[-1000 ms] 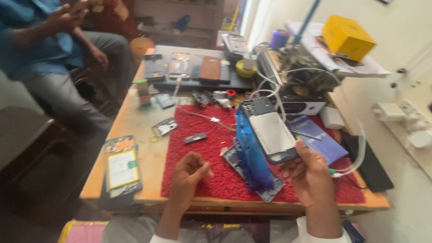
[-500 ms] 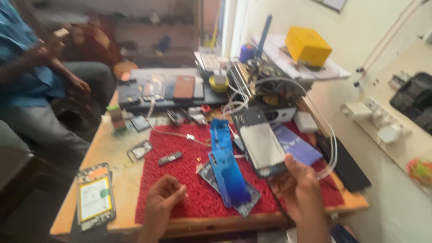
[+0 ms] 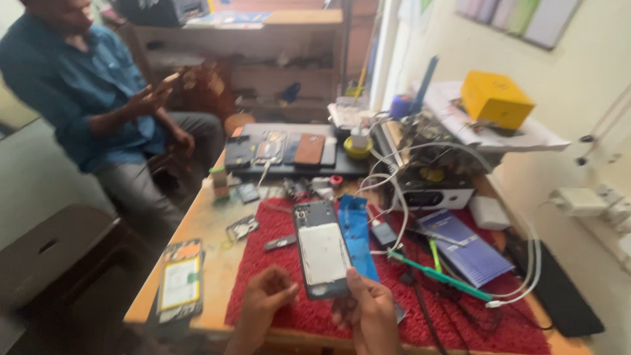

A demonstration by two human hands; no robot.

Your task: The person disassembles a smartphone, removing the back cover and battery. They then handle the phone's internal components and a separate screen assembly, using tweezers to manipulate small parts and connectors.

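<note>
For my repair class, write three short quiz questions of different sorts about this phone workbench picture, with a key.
1. True or false: the right hand holds the opened dark phone with its back cover off.
2. Multiple choice: the long green-handled tool lies on A) the red textured mat, B) the yellow cardboard box, C) the wooden stool.
3. Fill in: the left hand is loosely curled and holds ____.

Key: 1 true; 2 A; 3 nothing.
</note>
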